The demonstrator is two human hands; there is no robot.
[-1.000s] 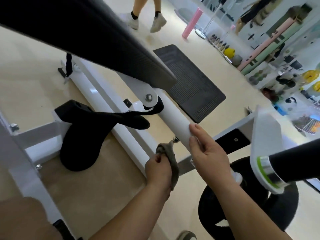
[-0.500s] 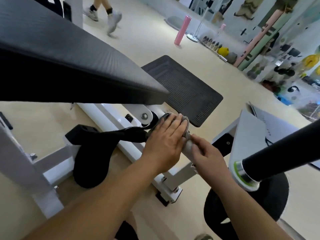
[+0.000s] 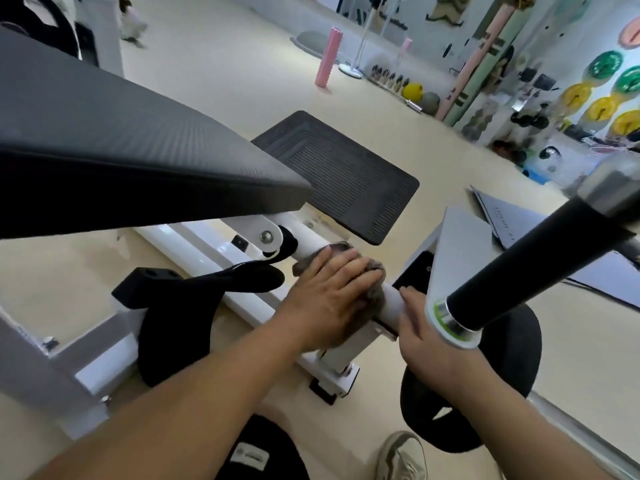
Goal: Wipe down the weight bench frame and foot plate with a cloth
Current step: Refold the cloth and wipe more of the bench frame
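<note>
From the head camera, the left hand [image 3: 330,294] lies across a grey cloth [image 3: 376,301] and presses it onto the white round tube of the bench frame [image 3: 313,242]. Its fingers are laid out fairly straight over the cloth, not bunched, and the cloth shows at the fingertips and below the thumb side of the hand. The right hand [image 3: 427,341] sits just beside it, lower on the same tube, with one fingertip touching the white metal. Its other fingers are hidden behind a white bracket [image 3: 460,258], so I cannot tell whether they wrap the tube.

The black ribbed foot plate [image 3: 341,174] lies flat on the floor just beyond the tube, with no hand on it. The black bench pad [image 3: 121,143] slants over the upper left, and its hinge meets the tube near the cloth. A black strap [image 3: 242,277] hangs from the tube to the left of the left hand.

On the right a black handle bar [image 3: 540,261] crosses in front of a round black disc [image 3: 512,368] (what it is stays unclear). Farther off stand a pink foam roller [image 3: 327,57] and coloured weight plates [image 3: 602,107] — all well apart from the bench.
</note>
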